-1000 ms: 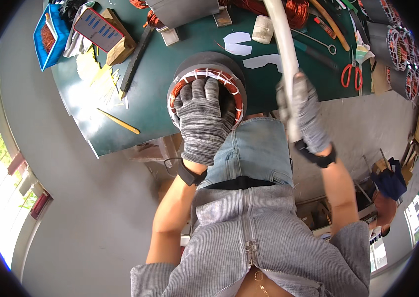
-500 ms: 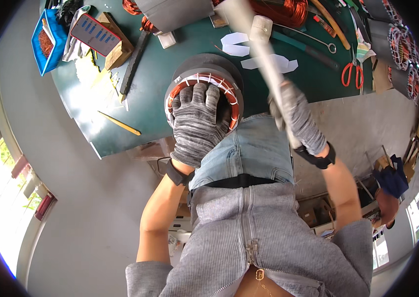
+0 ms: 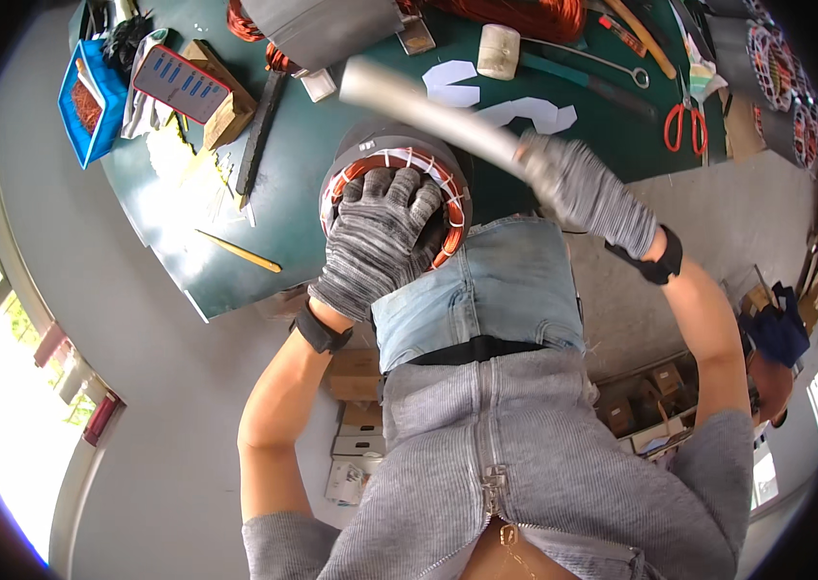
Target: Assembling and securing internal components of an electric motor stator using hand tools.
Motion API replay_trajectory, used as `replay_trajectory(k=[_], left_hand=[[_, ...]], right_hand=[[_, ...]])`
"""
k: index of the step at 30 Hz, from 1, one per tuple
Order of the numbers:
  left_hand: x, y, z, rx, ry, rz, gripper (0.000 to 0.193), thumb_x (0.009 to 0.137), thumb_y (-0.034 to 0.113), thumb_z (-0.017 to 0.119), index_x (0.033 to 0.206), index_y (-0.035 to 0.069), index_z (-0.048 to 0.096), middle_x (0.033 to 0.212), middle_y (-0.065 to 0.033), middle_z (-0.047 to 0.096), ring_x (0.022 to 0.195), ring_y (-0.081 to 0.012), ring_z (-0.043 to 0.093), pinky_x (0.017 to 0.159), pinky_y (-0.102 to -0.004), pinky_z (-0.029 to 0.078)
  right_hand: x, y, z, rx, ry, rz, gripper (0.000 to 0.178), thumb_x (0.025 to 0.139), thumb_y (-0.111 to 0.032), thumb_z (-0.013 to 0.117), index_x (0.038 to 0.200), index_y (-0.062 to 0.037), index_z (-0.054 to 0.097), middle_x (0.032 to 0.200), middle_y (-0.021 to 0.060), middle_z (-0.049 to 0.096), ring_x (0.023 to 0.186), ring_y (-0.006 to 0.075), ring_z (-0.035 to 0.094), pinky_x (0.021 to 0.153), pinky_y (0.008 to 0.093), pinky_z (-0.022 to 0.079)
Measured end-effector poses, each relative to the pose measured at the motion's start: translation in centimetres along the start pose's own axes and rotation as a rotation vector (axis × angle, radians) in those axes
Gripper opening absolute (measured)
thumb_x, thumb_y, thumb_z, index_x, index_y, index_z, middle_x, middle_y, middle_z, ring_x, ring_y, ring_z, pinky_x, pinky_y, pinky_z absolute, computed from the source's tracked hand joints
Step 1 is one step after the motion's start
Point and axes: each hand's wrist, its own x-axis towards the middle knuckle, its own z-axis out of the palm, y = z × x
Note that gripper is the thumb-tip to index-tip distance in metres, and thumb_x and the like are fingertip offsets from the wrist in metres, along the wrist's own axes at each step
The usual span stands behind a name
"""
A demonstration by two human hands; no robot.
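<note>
A grey motor stator [image 3: 351,147] stands at the table's near edge, its ring of red-brown copper windings [image 3: 451,198] tied with white lacing. My left hand [image 3: 378,227], in a grey striped glove, is on the stator with its fingers bent over the windings toward the bore; the fingertips are partly hidden. In my gloved right hand [image 3: 588,188] is a thick pale stick [image 3: 433,114], blurred by motion. It slants up and left, its far end above the table beyond the stator. Whether it touches the stator I cannot tell.
White cut paper pieces [image 3: 534,114] and a mallet with a white head [image 3: 499,52] lie beyond the stick. Red-handled scissors [image 3: 686,126] are on the right. Leftward are a phone [image 3: 182,85], a dark bar [image 3: 260,135], a blue tray [image 3: 95,106] and a yellow stick [image 3: 239,250].
The pale stick has swung leftward and down, from steep to a flatter slant. My right hand has shifted slightly right and away. The stator appears slightly turned under my left hand.
</note>
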Motion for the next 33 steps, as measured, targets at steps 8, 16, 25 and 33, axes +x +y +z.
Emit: replay_trajectory(k=[8, 16, 25, 33], left_hand=[[0.6, -2.1, -0.2, 0.060, -0.141, 0.295, 0.042, 0.078, 0.037, 0.067, 0.114, 0.014, 0.063, 0.117, -0.0104, 0.060, 0.108, -0.0317, 0.055, 0.091, -0.0501, 0.044], [0.2, -0.7, -1.1, 0.028, -0.093, 0.219, 0.038, 0.074, 0.020, 0.065, 0.112, 0.016, 0.066, 0.114, -0.0096, 0.064, 0.106, -0.0318, 0.058, 0.090, -0.0484, 0.048], [-2.1, 2.4, 2.3, 0.029, 0.301, -0.372, 0.047, 0.075, 0.033, 0.069, 0.116, 0.011, 0.060, 0.117, -0.0174, 0.054, 0.110, -0.0398, 0.050, 0.095, -0.0555, 0.036], [-2.0, -0.2, 0.0, 0.006, 0.111, -0.061, 0.043, 0.077, 0.035, 0.068, 0.115, 0.016, 0.061, 0.121, -0.0157, 0.054, 0.110, -0.0378, 0.052, 0.094, -0.0527, 0.042]], right_hand=[[-0.7, 1.8, 1.5, -0.053, 0.248, -0.206, 0.028, 0.101, -0.028, 0.043, 0.101, -0.0035, 0.056, 0.070, 0.0158, 0.058, 0.059, 0.0368, 0.056, 0.056, 0.0428, 0.047], [0.2, -0.8, -1.1, -0.161, 0.015, 0.034, 0.034, 0.102, -0.031, 0.038, 0.102, -0.0043, 0.059, 0.078, 0.0195, 0.059, 0.070, 0.0368, 0.060, 0.065, 0.0403, 0.051], [1.7, -0.7, 0.0, 0.173, -0.099, 0.149, 0.031, 0.102, -0.030, 0.042, 0.098, -0.0033, 0.057, 0.079, 0.0160, 0.061, 0.077, 0.0331, 0.060, 0.068, 0.0408, 0.051], [3.4, -0.9, -2.0, 0.048, -0.104, -0.003, 0.033, 0.100, -0.032, 0.047, 0.104, -0.0018, 0.060, 0.082, 0.0185, 0.061, 0.077, 0.0355, 0.061, 0.066, 0.0399, 0.050]])
